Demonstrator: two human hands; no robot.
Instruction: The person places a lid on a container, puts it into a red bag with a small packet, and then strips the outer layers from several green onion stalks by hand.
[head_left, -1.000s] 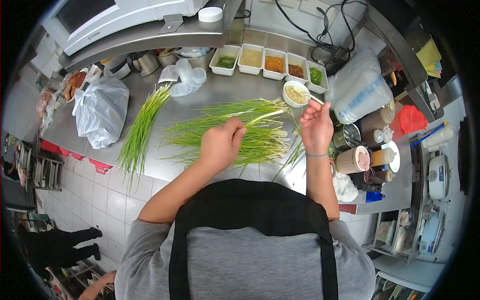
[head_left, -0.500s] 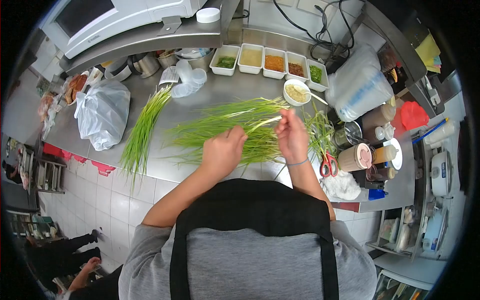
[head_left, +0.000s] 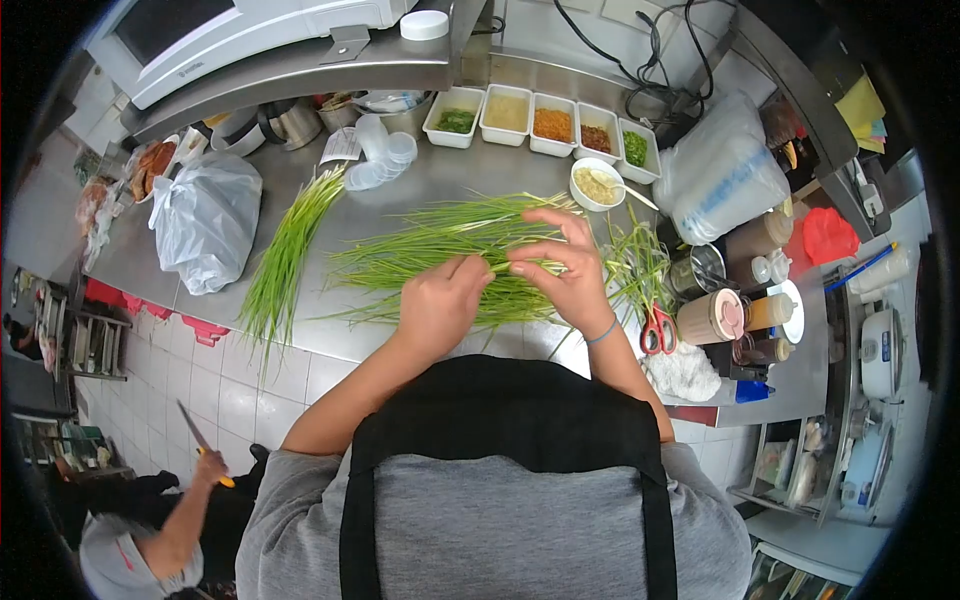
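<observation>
From the head camera, the person's left hand (head_left: 437, 303) is curled with thumb and fingers pinched on a stalk from the loose pile of long green chive stalks (head_left: 440, 248) spread across the stainless steel counter (head_left: 400, 190). The right hand (head_left: 562, 272), just at 3 o'clock of the left, pinches the same stalk with its fingertips, the other fingers spread above it; the two hands nearly touch. A second, tidier bundle of green chives (head_left: 285, 262) lies at 9 o'clock of the pile, beside a tied white plastic bag (head_left: 203, 222). At 3 o'clock of the right hand lie a few trimmed green scraps (head_left: 637, 268) and red-handled scissors (head_left: 655, 329). At 12 o'clock sits a round white bowl with a spoon (head_left: 594, 184), and behind it a row of white rectangular condiment tubs (head_left: 545, 122). At 7 o'clock, low by the floor, another person's hand (head_left: 210, 468) holds a knife (head_left: 193, 428).
</observation>
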